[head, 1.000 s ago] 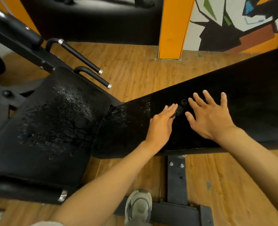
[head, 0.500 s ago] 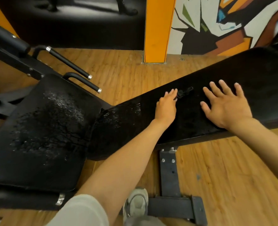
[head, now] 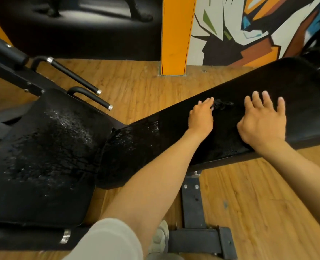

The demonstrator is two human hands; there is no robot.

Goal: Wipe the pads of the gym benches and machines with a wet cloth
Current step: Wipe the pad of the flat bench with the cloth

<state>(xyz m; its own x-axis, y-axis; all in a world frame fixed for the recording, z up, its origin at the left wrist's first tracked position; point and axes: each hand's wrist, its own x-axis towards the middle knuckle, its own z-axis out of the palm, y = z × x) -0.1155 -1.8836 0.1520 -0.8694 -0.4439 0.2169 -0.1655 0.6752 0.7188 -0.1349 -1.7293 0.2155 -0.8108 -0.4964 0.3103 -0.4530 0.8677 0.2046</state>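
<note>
From the head camera, the one view here, the person leans over an adjustable gym bench with two black pads: the seat pad [head: 42, 156] on the left and the long back pad [head: 221, 128] running up to the right. The seat pad glistens with water beads over most of its middle, and the near end of the back pad carries a wet patch too, so I judge those parts already wetted or wiped; the far, upper end of the back pad looks dull and dry and probably remains to be done, as do any other machines, which cannot be seen well from here. The wet cloth [head: 222, 105], dark and hard to tell from the pad, lies bunched on the back pad between the two hands. The left hand [head: 200, 119] lies flat on the pad, fingers straight and close together, fingertips touching the cloth's near edge, seemingly pushing it along. The right hand [head: 262, 121] rests palm down just beside the cloth with fingers spread, holding nothing. Counted: one bench, two pads, one cloth, two hands, two padded handles [head: 76, 77] behind the seat, one orange pillar [head: 176, 34] on the wooden floor [head: 268, 203], one shoe [head: 160, 239] below
</note>
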